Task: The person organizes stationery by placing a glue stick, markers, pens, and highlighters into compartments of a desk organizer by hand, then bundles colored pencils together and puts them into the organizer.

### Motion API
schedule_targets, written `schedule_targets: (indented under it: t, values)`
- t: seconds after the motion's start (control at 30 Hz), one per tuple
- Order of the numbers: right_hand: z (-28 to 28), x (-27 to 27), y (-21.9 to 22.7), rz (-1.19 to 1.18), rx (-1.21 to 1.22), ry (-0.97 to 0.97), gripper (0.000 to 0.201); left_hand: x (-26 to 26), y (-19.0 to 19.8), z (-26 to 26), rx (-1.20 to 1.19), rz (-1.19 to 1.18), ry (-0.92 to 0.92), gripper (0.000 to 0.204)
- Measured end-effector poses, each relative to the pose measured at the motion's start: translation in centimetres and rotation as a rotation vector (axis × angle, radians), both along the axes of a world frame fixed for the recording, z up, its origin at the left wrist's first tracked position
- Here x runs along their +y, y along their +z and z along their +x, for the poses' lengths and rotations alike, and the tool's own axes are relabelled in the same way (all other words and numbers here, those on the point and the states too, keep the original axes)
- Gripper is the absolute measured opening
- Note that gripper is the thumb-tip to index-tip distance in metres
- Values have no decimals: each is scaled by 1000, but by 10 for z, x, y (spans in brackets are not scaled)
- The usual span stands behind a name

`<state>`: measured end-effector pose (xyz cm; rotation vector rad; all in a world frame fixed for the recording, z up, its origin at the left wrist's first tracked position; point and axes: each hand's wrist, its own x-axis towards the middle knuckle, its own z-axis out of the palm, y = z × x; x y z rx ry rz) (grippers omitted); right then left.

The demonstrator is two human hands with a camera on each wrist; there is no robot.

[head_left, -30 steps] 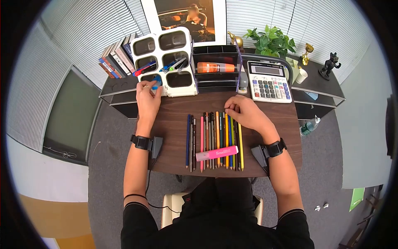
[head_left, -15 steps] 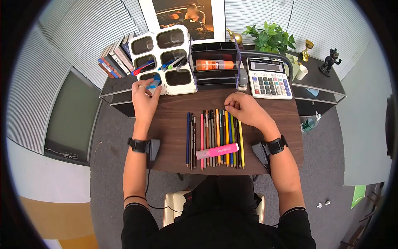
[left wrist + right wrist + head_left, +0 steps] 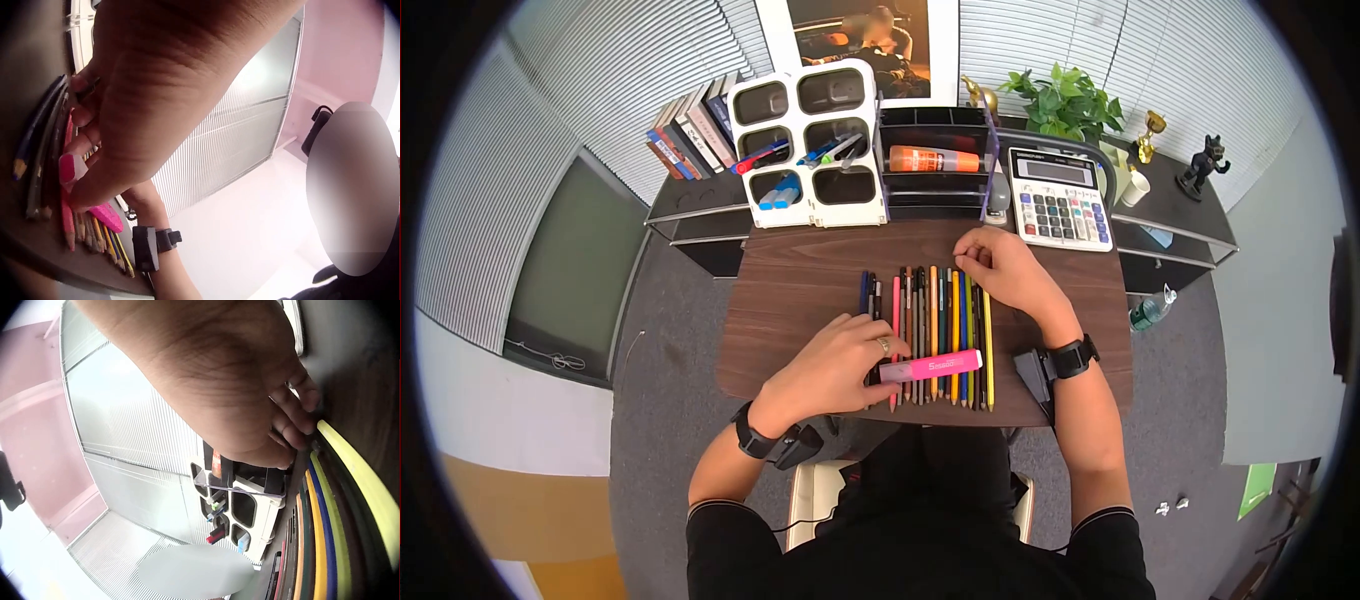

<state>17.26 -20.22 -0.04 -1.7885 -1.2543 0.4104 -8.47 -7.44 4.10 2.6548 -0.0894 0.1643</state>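
Note:
My left hand (image 3: pixel 830 365) pinches the capped left end of a pink highlighter (image 3: pixel 940 366), which lies across a row of colored pencils (image 3: pixel 955 330). In the left wrist view, thumb and fingers close around the pink highlighter (image 3: pixel 107 217). My right hand (image 3: pixel 1010 273) rests with loosely curled fingers at the top end of the row, holding nothing. Blue highlighters (image 3: pixel 780 193) stand in the lower left compartment of the white organizer (image 3: pixel 848 214). Pens (image 3: pixel 835 150) and a red one (image 3: pixel 760 157) sit in the middle compartments.
Behind the pencils stands a black rack (image 3: pixel 935 197) holding an orange bottle (image 3: pixel 935 159). A calculator (image 3: pixel 1062 200) lies at the back right of the table (image 3: pixel 780 290). Books (image 3: pixel 693 135), a plant (image 3: pixel 1065 103) and a paper cup (image 3: pixel 1135 189) stand farther back.
My left hand has let go of the blue highlighter in the organizer, moved down toward the table's front and taken hold of the pink highlighter. My right hand has stayed nearly still.

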Motion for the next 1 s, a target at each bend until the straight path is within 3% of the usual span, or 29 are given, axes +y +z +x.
schedule_targets:
  t: [0.2,0.3,0.43,0.53,0.63,0.73,0.87,1.0]
  values:
    - [2,0,-2,5,-11,-9,13,4,-7,1,-101,-53,1,30]
    - [2,0,-3,7,-16,-13,13,7,-5,-4,-219,-320,144,26]
    - [2,1,-2,1,-24,-13,13,31,0,-16,-471,-243,332,30]
    - [3,1,-3,12,-29,-11,14,50,-10,-22,-683,-492,505,26]
    - [1,1,-1,-15,-32,-20,14,71,-8,-21,-819,-401,728,25]
    - [0,1,1,-11,-22,-20,14,94,-12,-11,-944,-393,830,23]
    - [1,0,-1,-20,-17,-16,14,120,-17,7,-988,-452,832,22]
    - [1,0,0,-14,-17,-10,14,137,-25,27,-950,-358,896,25]
